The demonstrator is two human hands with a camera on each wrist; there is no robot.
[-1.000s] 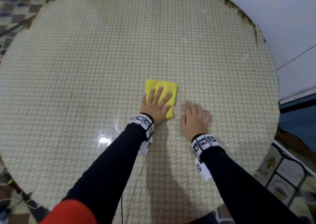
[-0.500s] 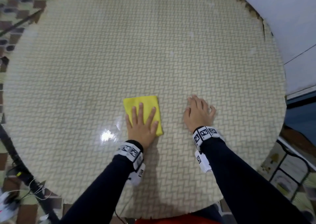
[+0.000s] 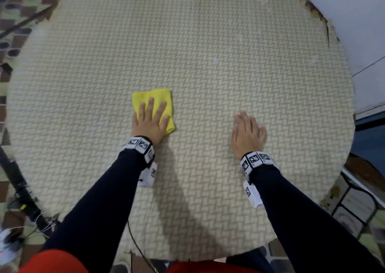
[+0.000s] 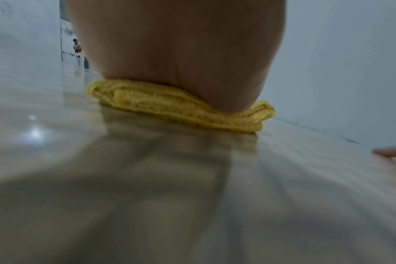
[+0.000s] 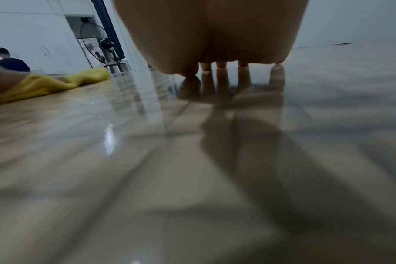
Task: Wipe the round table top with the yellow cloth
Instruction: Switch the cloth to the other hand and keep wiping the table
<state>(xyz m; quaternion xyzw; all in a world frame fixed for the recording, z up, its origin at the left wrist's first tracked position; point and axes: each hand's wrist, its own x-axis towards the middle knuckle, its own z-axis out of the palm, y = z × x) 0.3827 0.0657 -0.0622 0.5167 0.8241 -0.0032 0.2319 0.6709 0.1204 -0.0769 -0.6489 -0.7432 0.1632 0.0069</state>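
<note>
The cloth (image 3: pixel 153 104) is yellow, folded into a small pad, and lies flat on the round desk (image 3: pixel 208 43) left of its middle and toward the near side; the left wrist view shows its stacked folds (image 4: pixel 181 107) squashed under the palm. The left hand (image 3: pixel 151 123) presses down on it with fingers (image 3: pixel 162 110) straight and slightly spread, the cloth's far edge and right edge showing past them. The right hand (image 3: pixel 246 135) lies flat on the bare desk well to the right of the cloth, its fingers (image 5: pixel 222 65) straight with tips touching the glossy surface, holding nothing. No brand or readable writing shows; the white wristbands (image 3: pixel 140 145) carry only black-and-white square marker patterns. Compared with half a second ago, the cloth and left hand sit farther left of the right hand, so the gap between the two hands is wider, and the bright glare patch beside the left wrist is gone. Past the desk lie a patterned floor (image 3: pixel 18 6) at far left and a pale wall (image 3: pixel 354 12) at far right.
</note>
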